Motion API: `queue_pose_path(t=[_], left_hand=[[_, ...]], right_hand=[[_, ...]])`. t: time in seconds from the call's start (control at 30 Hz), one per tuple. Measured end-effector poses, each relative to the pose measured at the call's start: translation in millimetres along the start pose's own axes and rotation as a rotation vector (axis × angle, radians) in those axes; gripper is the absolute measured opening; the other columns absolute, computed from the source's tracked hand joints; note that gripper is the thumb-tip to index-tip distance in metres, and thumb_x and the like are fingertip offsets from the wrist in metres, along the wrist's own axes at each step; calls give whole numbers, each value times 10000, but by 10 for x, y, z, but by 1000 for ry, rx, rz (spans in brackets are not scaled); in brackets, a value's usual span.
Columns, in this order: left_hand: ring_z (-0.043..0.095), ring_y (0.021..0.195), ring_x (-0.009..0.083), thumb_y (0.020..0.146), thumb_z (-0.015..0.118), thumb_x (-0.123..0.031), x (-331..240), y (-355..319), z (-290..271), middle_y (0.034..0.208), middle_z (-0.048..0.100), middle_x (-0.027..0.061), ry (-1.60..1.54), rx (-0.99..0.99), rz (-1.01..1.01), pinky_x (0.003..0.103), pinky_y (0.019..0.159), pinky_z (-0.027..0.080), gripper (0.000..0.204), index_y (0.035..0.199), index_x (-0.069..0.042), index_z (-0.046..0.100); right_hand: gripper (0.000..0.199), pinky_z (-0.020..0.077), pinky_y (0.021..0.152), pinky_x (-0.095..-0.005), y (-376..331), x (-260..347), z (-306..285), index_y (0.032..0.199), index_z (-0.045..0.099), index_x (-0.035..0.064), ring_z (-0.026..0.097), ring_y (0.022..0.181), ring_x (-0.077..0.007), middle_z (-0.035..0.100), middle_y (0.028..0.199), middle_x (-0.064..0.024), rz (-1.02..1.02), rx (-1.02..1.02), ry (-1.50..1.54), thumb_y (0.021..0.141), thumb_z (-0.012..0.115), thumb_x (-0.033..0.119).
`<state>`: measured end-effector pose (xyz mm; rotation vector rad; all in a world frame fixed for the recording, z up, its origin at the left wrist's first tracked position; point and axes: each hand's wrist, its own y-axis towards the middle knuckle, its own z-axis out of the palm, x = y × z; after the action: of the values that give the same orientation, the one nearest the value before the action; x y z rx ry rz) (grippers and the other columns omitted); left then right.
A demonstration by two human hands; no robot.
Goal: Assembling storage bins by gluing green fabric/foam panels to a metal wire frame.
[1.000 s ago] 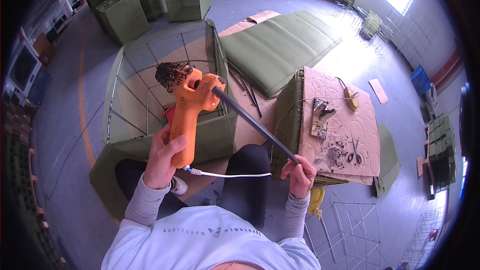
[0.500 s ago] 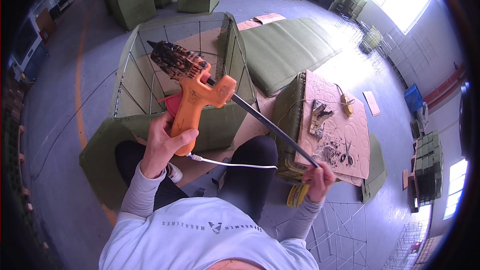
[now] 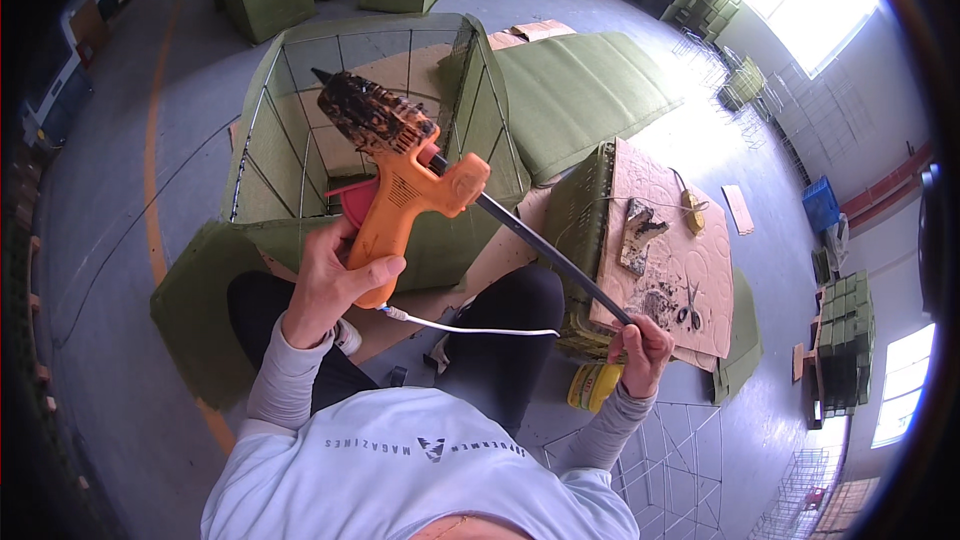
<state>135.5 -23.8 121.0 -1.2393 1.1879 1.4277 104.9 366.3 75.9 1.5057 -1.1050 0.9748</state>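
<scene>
Glue gun [image 3: 402, 188]; handle [image 3: 383, 232] in left hand [image 3: 332, 278]

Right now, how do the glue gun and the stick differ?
Colour: the glue gun is orange with a blackened front; the stick is dark grey.
Shape: the glue gun is bulky and angled; the stick is thin and straight.
Hold: the left hand has the glue gun; the right hand has the stick.
Both are hand-held.

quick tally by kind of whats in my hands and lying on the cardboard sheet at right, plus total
Orange glue gun, in the left hand: 1
Dark rod, in the right hand: 1
Scissors: 1
Stained block: 1
Yellow corded piece: 1
Total: 5
</scene>
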Motion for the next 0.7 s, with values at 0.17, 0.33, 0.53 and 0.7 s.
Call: queue_pose_path(t=[0.17,0.33,0.53,0.7], left_hand=[[603,785,94,788,780,-186,87,30,-46,901,643,56,40,-6,-8,247,712,504,397,1064,33,596],[592,794,85,772,797,-157,80,31,100,917,630,54,-31,74,79,249,712,509,459,1126,33,577],[603,798,90,773,809,-159,132,23,111,932,639,56,-158,61,-9,242,711,506,467,1132,33,579],[618,801,98,798,793,-253,209,24,290,937,650,65,-284,101,-115,245,723,507,462,1097,41,599]], right_hand=[[395,325,354,-217,-28,-99,76,832,634,-60,470,386,-102,551,554,-54,24,51,197,1008,516,272],[532,237,290,-259,38,-155,243,704,534,6,311,326,-100,376,443,-18,286,5,679,1065,336,342],[575,269,325,-244,94,-72,375,919,573,-31,321,371,-99,395,501,0,-28,138,845,1027,359,492],[853,505,767,-341,193,-15,929,1250,491,-66,597,892,-205,595,971,-102,35,314,586,814,636,653]])
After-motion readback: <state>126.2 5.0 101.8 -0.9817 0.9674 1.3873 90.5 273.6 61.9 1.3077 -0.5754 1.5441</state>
